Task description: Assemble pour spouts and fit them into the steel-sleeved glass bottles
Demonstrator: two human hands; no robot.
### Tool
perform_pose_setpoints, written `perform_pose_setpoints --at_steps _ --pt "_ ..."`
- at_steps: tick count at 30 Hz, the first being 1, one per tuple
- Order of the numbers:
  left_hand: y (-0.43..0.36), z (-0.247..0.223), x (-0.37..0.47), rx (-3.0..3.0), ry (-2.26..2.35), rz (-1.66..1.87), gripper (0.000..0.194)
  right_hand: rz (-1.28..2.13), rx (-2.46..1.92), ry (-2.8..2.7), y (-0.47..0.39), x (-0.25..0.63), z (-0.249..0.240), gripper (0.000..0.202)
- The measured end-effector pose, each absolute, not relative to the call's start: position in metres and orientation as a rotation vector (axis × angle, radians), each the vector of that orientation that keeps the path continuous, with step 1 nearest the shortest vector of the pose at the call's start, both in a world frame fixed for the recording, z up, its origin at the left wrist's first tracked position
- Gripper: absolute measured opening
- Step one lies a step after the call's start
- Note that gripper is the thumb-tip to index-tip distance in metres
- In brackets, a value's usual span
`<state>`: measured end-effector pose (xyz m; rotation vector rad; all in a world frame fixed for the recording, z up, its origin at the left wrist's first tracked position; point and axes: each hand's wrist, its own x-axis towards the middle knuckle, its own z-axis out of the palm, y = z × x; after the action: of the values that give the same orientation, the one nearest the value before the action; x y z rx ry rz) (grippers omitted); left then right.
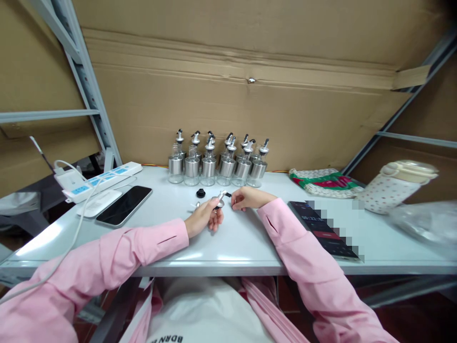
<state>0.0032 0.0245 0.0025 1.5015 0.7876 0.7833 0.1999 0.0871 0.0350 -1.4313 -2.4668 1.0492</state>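
My left hand (207,215) is closed around a pour spout (220,199) with a silver body and a black flip lever, held just above the table. Close on its right, my right hand (245,198) has its fingers curled together beside the lever's tip. What those fingers pinch, if anything, is too small to make out. A black stopper (200,193) lies on the table behind my left hand. By that hand's knuckles is a small silver part (197,205), partly hidden. Several glass oil bottles (208,166) with steel sleeves stand in rows behind, most topped with spouts; two at front left have bare necks.
On the left lie a phone (124,206), a white power bank (100,204) and a power strip (103,182) with a cable. Another phone (321,228) lies on the right, before a patterned cloth (323,182), a dotted flask (387,190) and a plastic bag (424,221). Cardboard (250,109) walls the back.
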Motion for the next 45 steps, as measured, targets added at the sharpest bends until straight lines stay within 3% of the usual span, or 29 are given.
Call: perform_pose_setpoints --at_steps 5,9,14,20,36,45 --pt "0.025 0.000 0.003 1.487 0.772 0.797 0.054 1.001 -1.454 -2.422 0.086 0.202 0.039 0.033" --pt "0.025 -0.001 0.004 1.503 0.761 0.806 0.059 1.059 -1.206 -2.241 0.081 0.200 0.047 0.042" --pt "0.027 -0.006 0.004 1.508 0.756 0.822 0.066 1.381 -0.838 -2.132 0.075 0.192 0.052 0.039" --pt "0.028 -0.007 0.005 1.527 0.779 0.845 0.064 1.466 -0.763 -2.207 0.069 0.191 0.054 0.032" --pt "0.013 0.016 0.003 1.831 0.873 0.974 0.037 1.037 -0.872 -2.087 0.056 0.171 0.058 0.052" --pt "0.050 0.041 -0.024 2.764 1.033 1.084 0.039 1.059 -0.869 -1.922 0.059 0.159 0.049 0.058"
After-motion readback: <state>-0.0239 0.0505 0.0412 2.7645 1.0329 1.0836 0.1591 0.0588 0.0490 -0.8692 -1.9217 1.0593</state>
